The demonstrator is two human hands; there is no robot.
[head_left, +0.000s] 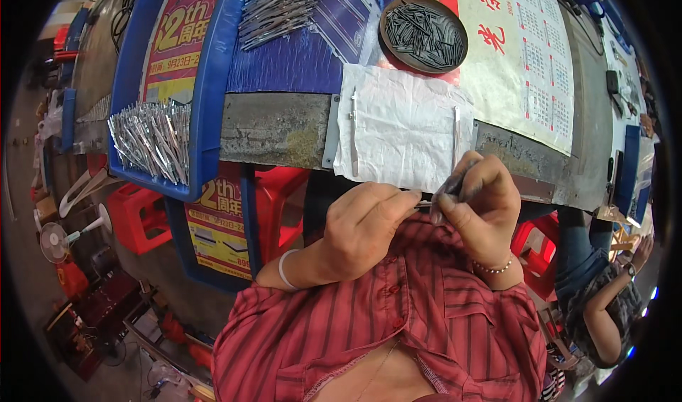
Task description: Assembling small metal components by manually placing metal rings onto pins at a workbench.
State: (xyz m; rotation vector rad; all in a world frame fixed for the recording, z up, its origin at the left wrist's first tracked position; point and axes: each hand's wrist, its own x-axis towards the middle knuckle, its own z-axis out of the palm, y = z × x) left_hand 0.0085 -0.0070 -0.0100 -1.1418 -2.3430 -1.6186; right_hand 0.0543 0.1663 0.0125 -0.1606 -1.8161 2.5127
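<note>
My left hand (368, 224) is closed in a pinch on a thin metal strip (425, 204), of which only a short bit shows. Against the other end of that bit, my right hand (484, 206) has its fingers curled and pressed together; their tips look dark, and what they grip is hidden. Both hands are just off the table's near edge, in front of my body. Beyond them lies a creased white sheet (401, 128), with a slim metal strip (354, 135) along its left side and another metal strip (457, 135) along its right. Behind it sits a round bowl (384, 36) of dark pins (419, 36).
At the left, a blue tray (206, 118) holds a heap of metal strips (150, 142). More strips (280, 7) lie on a blue sheet at the back. A calendar sheet (540, 54) covers the right side. Below are red stools (138, 221); another person (604, 317) is at the right.
</note>
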